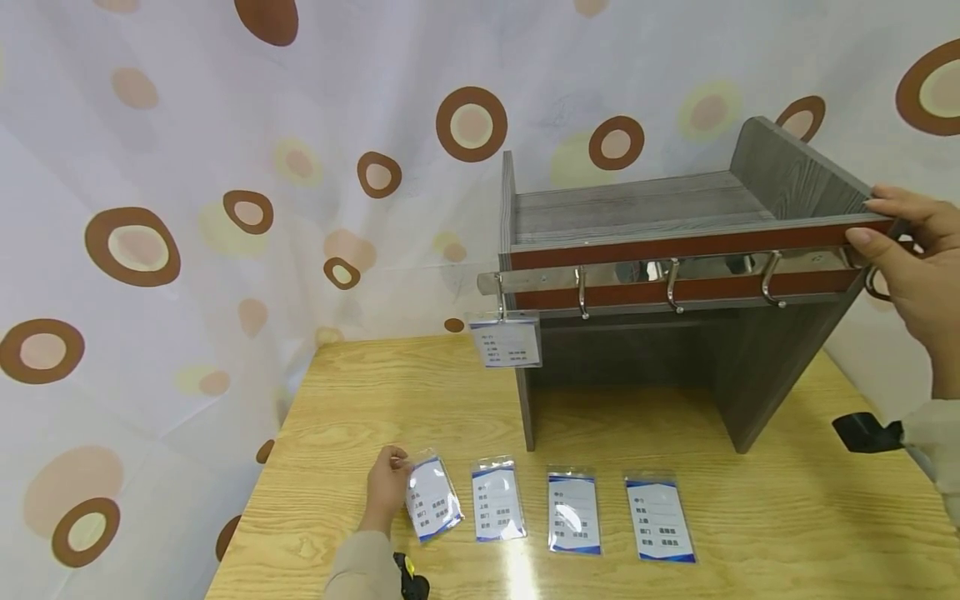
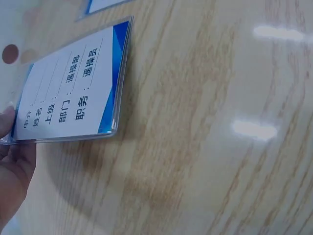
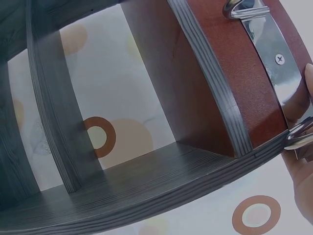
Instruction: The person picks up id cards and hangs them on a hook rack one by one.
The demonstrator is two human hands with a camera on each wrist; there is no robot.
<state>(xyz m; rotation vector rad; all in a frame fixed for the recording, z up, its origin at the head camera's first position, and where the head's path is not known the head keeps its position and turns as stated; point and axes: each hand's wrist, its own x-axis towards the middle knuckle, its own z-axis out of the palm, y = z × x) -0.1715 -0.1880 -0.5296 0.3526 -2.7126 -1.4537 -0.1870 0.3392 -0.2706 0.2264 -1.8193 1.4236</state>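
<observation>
My left hand [image 1: 388, 482] pinches the top-left edge of the leftmost name badge [image 1: 435, 497]. In the left wrist view, the thumb lies over that clear-sleeved badge [image 2: 73, 83] and fingers are under it; its near edge is tilted up off the table. My right hand [image 1: 918, 258] grips the upper right corner of a grey wooden shelf rack [image 1: 637, 208], thumb on the front and fingers over the side. A metal strip with several hooks [image 1: 672, 286] runs along the rack's red-brown front. One badge [image 1: 507, 342] hangs from the leftmost hook.
Three more badges lie in a row on the wooden table [image 1: 360, 383]: a second badge [image 1: 498, 502], a third badge [image 1: 573, 512] and a fourth badge [image 1: 661, 521]. A white curtain [image 1: 225, 108] with brown rings stands behind. The rack's side panels [image 1: 780, 367] reach the tabletop.
</observation>
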